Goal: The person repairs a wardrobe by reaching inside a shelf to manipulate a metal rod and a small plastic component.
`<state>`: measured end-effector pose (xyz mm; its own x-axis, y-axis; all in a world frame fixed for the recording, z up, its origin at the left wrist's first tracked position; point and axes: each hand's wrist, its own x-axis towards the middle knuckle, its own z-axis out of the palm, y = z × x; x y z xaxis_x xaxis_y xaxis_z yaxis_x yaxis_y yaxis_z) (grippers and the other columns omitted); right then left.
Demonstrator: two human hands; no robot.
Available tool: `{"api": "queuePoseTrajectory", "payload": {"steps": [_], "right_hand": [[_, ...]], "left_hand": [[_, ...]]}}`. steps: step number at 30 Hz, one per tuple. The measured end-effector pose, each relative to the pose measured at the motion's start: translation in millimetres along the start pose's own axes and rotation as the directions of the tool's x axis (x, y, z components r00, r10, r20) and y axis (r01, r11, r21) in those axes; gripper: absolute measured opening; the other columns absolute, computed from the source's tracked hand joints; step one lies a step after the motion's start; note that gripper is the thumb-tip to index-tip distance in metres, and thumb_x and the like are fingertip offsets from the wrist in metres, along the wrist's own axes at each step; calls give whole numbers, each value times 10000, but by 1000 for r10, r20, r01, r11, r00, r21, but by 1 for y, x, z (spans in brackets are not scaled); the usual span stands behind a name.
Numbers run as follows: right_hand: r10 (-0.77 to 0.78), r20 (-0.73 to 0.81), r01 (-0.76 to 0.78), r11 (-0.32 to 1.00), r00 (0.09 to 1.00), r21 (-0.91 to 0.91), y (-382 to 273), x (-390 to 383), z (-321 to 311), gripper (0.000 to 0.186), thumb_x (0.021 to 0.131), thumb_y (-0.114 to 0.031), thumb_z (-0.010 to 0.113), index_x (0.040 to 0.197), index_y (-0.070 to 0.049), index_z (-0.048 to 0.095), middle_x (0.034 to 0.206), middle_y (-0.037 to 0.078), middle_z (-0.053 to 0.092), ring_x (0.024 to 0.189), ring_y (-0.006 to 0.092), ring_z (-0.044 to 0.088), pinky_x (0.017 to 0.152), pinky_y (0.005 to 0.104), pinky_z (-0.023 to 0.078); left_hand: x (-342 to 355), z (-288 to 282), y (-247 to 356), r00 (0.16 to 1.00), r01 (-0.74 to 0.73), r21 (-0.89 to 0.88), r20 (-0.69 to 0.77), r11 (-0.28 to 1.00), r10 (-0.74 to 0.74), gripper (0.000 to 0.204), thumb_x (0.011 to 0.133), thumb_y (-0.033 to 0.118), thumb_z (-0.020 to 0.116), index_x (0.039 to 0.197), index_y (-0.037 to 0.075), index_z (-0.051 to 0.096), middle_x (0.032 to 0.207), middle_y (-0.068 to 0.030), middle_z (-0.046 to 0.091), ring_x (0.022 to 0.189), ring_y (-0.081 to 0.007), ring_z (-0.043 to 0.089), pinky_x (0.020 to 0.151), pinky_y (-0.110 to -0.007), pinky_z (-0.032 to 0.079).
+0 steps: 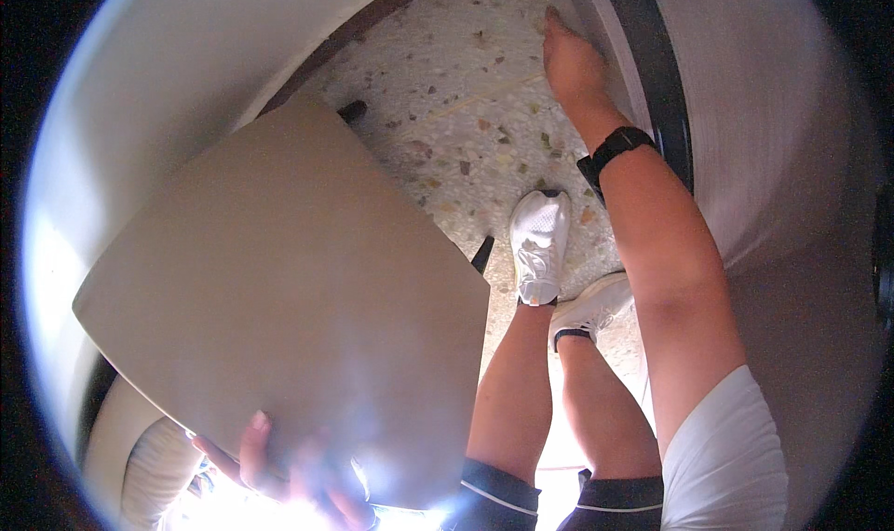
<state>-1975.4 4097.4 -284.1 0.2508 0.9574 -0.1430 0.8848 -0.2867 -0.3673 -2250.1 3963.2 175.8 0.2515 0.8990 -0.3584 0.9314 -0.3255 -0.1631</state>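
At lower left, my left hand [298,470] lies at the near edge of a beige board-like tabletop [289,252]. Its fingers are spread on that surface, partly blurred and washed out by bright glare. Dark leg tips [483,254] show beneath the board's right side. My right arm, with a black watch [616,149] on the wrist, stretches far ahead. Down low beside a grey upright panel with a dark strip [656,66] is my right hand [573,64]. Most of its fingers are hidden, and I cannot see whether it holds anything.
Speckled stone floor [456,84] runs between a pale wall [233,38] with brown skirting and the large greyish surface [792,159] on the right. My white shoes [540,242] stand on it, right of the tabletop. A rounded cream thing [154,466] is at lower left.
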Motion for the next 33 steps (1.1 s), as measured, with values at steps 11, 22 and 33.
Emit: {"api": "queuePoseTrajectory", "payload": {"steps": [11,22,33], "right_hand": [[129,15,-129,989,992,65,-16,8,-12,206,869,-226,540,1035,-117,595,859,181,648,792,394,616,691,484,492],[101,-8,-91,931,995,353,-37,-34,-61,195,864,-207,569,984,-60,615,810,163,647,732,303,633,654,387,490],[147,275,-270,-52,950,962,-119,-183,-356,174,936,-147,531,1028,-6,576,577,-71,384,476,7,282,443,198,236]], "left_hand": [[10,13,-10,966,-223,-53,-144,973,214,271,803,292,578,989,96,603,1197,-128,502,1300,-316,299,1057,-672,84],[-10,21,-15,969,-23,-183,-245,983,-23,252,759,219,448,783,57,639,1198,-246,474,1289,-486,232,1079,-610,81],[6,6,0,969,-33,-213,-246,977,-21,246,754,223,466,889,137,652,1268,-76,511,1346,-374,245,1099,-521,110]]}}
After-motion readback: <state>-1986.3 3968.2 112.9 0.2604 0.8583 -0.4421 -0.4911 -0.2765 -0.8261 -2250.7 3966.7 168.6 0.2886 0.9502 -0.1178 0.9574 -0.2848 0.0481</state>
